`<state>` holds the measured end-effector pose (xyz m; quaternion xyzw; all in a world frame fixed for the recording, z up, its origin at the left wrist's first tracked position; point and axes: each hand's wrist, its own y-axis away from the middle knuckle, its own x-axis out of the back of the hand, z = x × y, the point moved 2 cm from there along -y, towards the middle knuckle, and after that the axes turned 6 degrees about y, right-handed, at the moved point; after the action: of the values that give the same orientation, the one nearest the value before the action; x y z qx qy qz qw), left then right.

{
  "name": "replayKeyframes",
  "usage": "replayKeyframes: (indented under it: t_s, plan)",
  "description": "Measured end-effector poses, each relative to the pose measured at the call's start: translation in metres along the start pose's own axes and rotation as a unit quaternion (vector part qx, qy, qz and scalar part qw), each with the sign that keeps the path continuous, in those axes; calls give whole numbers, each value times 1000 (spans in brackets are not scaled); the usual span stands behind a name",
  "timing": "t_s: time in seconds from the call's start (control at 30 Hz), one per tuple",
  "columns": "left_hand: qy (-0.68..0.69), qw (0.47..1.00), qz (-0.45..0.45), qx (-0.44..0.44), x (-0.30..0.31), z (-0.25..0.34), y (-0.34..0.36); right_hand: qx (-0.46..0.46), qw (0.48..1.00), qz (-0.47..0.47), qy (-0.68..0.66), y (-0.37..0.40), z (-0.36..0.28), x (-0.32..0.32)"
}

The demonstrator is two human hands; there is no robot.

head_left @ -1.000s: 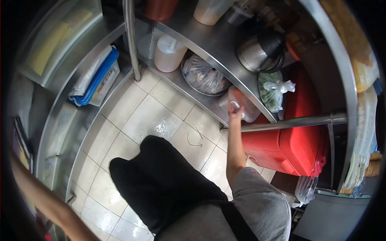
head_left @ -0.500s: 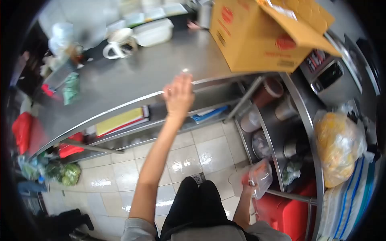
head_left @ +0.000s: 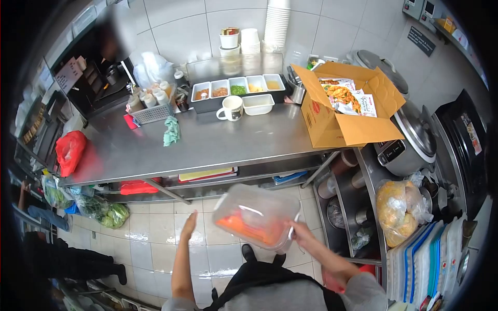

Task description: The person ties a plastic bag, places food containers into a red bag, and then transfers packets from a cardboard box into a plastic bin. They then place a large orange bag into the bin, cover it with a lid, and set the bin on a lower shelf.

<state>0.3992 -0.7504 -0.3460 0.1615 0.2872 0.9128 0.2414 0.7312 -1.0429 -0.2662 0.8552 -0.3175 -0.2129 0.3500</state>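
While the red bag sits at the far left end of the counter, likely parked out of the working space, bags of greens lie below it on the floor, tucked under the counter's overhang. Moving across, a green cloth lies crumpled on the steel, within reach for wiping, it seems.

Now the left hand: it is up in front of the body, palm flat, fingers straight and spread only a little, holding nothing. It hangs just beside the near left corner of the tub, not touching it.

A mug stands upright at the back of the counter, by the row of filled trays.

The tub, clear plastic with orange pieces inside, is in the air above the floor tiles, in front of the counter and tilted. The right hand is clamped on its right end alone, fingers wrapped over the rim. That one-ended grip probably explains the slant, and why the orange pieces lie bunched along the side nearest the person.

Further right, an open box takes the counter's end, flaps out, packets showing. Beside it a cooker sits lidded.
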Motion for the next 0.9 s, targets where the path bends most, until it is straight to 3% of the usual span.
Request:
replayKeyframes:
  t_s: [0.07, 0.17, 0.27, 0.33, 0.5, 0.6, 0.7, 0.8, 0.87, 0.9]
  plan:
    - [123, 985, -62, 99, 20, 64, 65, 64, 995, -81, 7, 30, -64, -28]
    - [297, 952, -49, -60, 42, 119, 124, 142, 976, -163, 15, 80, -149, -72]
    - [167, 961, 6, -219, 64, 182, 169, 199, 961, -191, 15, 86, -198, -98]
    - [188, 949, 34, -251, 59, 223, 177, 209, 956, -207, -1, 88, -231, -110]
    - [166, 945, 34, -281, 43, 289, 81, 293, 944, -154, -17, 25, -286, -117]
    - [116, 948, 79, -287, 25, 309, 4, 320, 942, -75, 63, -51, -301, -102]
    - [36, 942, 141, -302, 8, 302, -59, 374, 900, -22, 223, -104, -308, -82]
    - [-9, 937, 155, -312, 7, 312, -85, 348, 912, 43, 214, -120, -305, -69]
    - [39, 946, 115, -301, 9, 312, -86, 334, 926, 2, 178, -147, -299, -56]
    - [105, 953, 87, -271, 6, 311, -83, 298, 946, -76, 100, -153, -296, -50]
